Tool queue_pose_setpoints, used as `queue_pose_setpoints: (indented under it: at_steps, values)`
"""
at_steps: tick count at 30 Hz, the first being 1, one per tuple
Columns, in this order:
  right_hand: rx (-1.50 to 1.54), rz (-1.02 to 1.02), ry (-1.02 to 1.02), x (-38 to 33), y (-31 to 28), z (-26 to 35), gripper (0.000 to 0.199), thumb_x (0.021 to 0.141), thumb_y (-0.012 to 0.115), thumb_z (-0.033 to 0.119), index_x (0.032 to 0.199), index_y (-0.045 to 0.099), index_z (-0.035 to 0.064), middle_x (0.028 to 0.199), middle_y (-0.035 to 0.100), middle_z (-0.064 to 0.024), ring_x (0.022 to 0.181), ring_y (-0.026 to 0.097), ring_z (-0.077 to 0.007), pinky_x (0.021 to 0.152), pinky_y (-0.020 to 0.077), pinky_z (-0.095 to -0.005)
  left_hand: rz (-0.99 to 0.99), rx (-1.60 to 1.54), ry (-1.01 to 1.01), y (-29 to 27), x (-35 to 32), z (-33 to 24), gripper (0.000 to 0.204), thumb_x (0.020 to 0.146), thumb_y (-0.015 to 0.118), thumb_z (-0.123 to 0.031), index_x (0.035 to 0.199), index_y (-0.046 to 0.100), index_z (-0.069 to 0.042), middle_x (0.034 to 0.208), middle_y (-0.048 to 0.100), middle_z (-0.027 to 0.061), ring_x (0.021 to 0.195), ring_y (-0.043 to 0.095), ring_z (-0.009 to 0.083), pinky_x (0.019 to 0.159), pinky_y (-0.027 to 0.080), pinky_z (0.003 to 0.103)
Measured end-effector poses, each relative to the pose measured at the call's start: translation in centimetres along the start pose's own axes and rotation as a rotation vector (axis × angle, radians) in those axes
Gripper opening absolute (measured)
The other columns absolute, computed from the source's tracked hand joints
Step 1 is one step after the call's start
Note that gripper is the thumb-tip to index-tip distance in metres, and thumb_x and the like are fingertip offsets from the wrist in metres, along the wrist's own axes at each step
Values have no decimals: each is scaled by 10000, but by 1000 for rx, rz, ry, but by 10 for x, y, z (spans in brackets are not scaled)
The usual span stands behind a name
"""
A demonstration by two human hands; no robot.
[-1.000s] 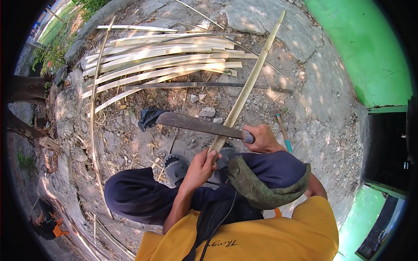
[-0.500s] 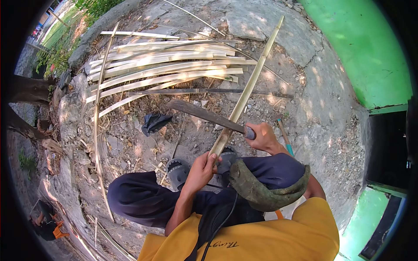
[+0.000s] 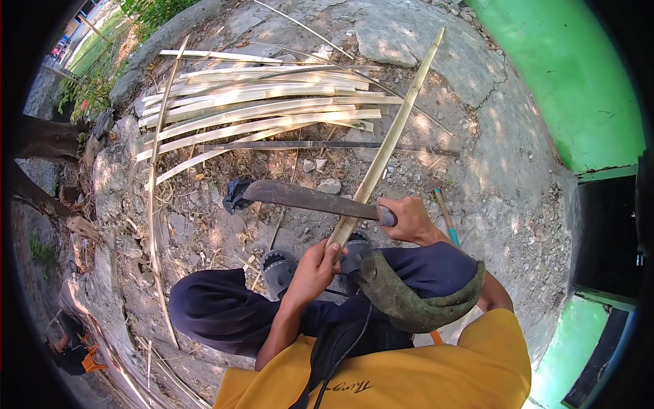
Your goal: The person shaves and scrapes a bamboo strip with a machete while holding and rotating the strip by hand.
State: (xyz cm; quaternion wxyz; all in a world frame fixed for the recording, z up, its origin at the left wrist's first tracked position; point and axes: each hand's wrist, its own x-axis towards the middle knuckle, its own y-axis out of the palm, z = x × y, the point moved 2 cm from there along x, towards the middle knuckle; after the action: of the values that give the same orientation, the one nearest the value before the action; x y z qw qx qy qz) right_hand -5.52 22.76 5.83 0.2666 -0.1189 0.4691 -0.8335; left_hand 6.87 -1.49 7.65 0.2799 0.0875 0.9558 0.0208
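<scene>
My left hand [image 3: 317, 268] is closed around the near end of a long split bamboo strip [image 3: 393, 140], which slants away to the far right. In my right hand [image 3: 409, 219] is the grey handle of a machete [image 3: 310, 202]. Its dark, broad blade points left and crosses the strip a little beyond my left hand. Whether the edge touches the strip I cannot tell. A thick, greenish curved pad [image 3: 415, 300] lies over my right knee.
Several pale bamboo strips [image 3: 266, 107] lie spread on the ground ahead. A crumpled black plastic piece [image 3: 236, 194] is beside the blade tip. To the right lies a tool with a teal handle [image 3: 452, 234], near a green wall [image 3: 572, 82]. Another person [image 3: 71, 344] is at lower left.
The machete blade has swung nearer to me at its tip and shows more of its broad side. My right hand has shifted slightly; my left hand stays on the bamboo strip.
</scene>
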Motion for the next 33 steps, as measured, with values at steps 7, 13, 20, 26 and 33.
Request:
queue_pose_setpoints:
  at_steps: [7, 13, 20, 26, 33]
  values:
    - [-42, -71, 58, 4, 8, -15, 209, 756, 725, 255, 931, 684, 148, 658, 668, -162, 627, 681, -394, 614, 549, -506, -10, -44, -72, -7, 4, 5, 355, 1126, 452, -295, 1055, 663, -18, 674, 469, -39, 595, 471, 63, 564, 410, 267]
    - [-34, -59, 91, 8, -3, -44, 261, 745, 770, 273, 948, 684, 133, 664, 676, -156, 638, 700, -379, 634, 567, -500, 9, -26, 13, -3, -6, 2, 358, 1127, 448, -294, 1066, 665, -16, 673, 467, -38, 594, 467, 59, 563, 405, 264]
    - [-59, -55, -38, 0, 1, 2, 221, 760, 736, 257, 938, 683, 137, 660, 675, -145, 626, 695, -380, 600, 554, -503, 8, -1, -2, -3, -1, 1, 358, 1127, 446, -286, 1083, 665, -6, 677, 479, -29, 605, 474, 67, 583, 425, 272]
    - [-95, -165, 110, 19, -12, -50, 193, 766, 719, 245, 922, 686, 136, 644, 667, -146, 619, 690, -384, 594, 555, -493, -8, 3, 5, -5, -7, -6, 360, 1127, 444, -286, 1084, 664, -4, 685, 460, -40, 594, 455, 59, 558, 403, 266]
    - [-86, -83, -29, 10, -2, -22, 245, 750, 729, 267, 964, 697, 152, 648, 657, -171, 637, 693, -390, 620, 557, -504, 50, -95, 9, -10, -14, -5, 344, 1134, 446, -341, 1124, 627, -48, 657, 385, -87, 511, 317, 17, 455, 261, 223]
